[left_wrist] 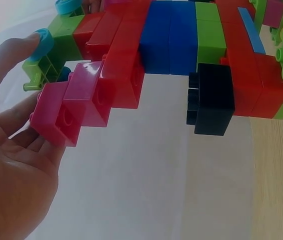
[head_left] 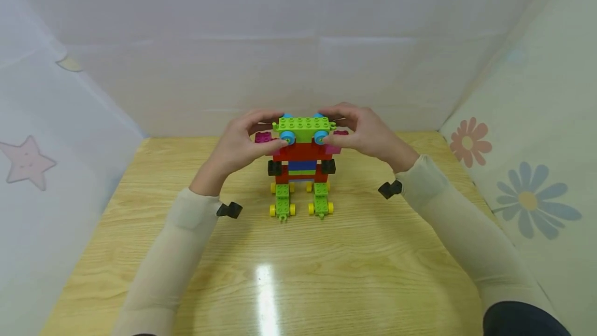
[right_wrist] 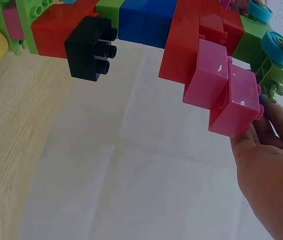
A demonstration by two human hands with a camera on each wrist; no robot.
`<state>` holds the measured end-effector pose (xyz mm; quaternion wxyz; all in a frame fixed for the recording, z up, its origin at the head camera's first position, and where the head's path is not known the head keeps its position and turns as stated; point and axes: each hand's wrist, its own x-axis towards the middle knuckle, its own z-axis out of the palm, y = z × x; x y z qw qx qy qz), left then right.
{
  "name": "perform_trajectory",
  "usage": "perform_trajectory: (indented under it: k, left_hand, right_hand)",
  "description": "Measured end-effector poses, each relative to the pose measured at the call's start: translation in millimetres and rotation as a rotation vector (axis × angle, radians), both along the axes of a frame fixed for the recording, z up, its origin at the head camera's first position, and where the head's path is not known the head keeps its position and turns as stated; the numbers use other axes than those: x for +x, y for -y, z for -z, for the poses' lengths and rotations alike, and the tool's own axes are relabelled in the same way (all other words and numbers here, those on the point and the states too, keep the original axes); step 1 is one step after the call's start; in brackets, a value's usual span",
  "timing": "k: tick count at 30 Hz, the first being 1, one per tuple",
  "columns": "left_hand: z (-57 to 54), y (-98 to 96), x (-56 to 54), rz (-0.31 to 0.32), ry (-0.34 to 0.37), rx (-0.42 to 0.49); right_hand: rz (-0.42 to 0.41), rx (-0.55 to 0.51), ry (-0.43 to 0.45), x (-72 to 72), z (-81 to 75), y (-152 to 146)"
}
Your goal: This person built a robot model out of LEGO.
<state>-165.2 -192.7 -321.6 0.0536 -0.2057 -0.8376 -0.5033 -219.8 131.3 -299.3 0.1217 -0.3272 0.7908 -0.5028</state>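
Observation:
A figure of toy building blocks (head_left: 302, 152) stands on the table, its body made of red, blue and green bricks. On top lies a lime-green wheeled base (head_left: 304, 124) with light blue wheels (left_wrist: 43, 44). My left hand (head_left: 242, 136) grips its left end, thumb on a front wheel and fingers behind. The right hand (head_left: 366, 134) holds the opposite end the same way, its thumb at the other front wheel (right_wrist: 274, 47). Pink bricks (left_wrist: 84, 92) step out at the shoulders beside both palms. Black bricks (right_wrist: 89, 47) jut from the sides lower down.
Two green wheeled bases (head_left: 282, 202) with yellow wheels form the feet on the wooden table (head_left: 298, 253). A pale wall sheet (head_left: 298, 77) rises close behind the figure. Side panels with a star (head_left: 28, 162) and flowers (head_left: 529, 201) flank the table.

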Motion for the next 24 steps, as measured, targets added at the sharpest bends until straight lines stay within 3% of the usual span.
perform_trajectory:
  k: [8, 15, 19, 24]
  left_hand:
    - [0.8, -1.1, -3.4, 0.009, 0.009, 0.017]
    - [4.5, 2.5, -0.6, -0.004, -0.022, -0.017]
    - [10.9, 12.7, 3.2, -0.013, -0.048, -0.031]
    - [24.1, 36.3, 12.7, -0.075, -0.064, -0.091]
  right_hand:
    - [-0.005, -0.012, 0.003, -3.6, 1.3, -1.5]
    - [-0.004, 0.018, -0.014, -4.4, -0.1, -8.9]
    - [0.032, 0.034, -0.044, -3.8, 0.6, -18.8]
    - [0.082, 0.035, -0.048, -1.2, 3.5, -36.0]
